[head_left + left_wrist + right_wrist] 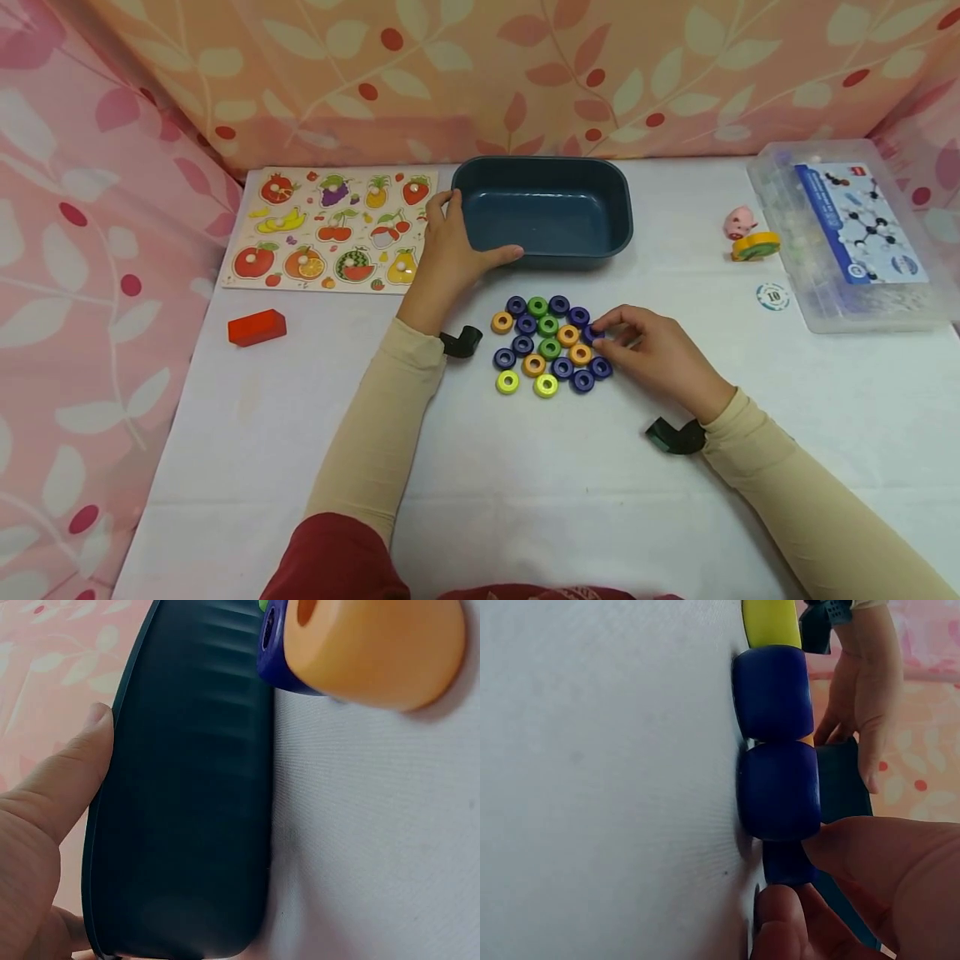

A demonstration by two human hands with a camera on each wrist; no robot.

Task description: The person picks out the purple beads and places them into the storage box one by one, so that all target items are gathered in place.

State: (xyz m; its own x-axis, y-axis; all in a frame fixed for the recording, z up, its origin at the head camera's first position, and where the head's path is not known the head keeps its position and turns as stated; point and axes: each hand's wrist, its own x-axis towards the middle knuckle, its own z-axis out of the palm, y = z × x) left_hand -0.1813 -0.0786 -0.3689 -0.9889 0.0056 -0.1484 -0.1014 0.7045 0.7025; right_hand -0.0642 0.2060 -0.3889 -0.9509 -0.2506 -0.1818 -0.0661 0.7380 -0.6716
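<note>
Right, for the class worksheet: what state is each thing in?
Tub: upright, held by left hand
Dark blue ring: pinched by right hand
Other rings: flat, holes up
Puzzle board: flat, pictures up
Red block: lying on a long side
Clear box: flat, label up, looks closed
Token: flat, "10" up
Pig figure: posture unclear
Yellow-green toy: posture unclear

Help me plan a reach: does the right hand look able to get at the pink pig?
Probably yes: white cloth lies between the right hand and the pink pig, and the yellow-green toy in front leaves the pig's left side free. The hand would likely need to release the blue ring first.
</note>
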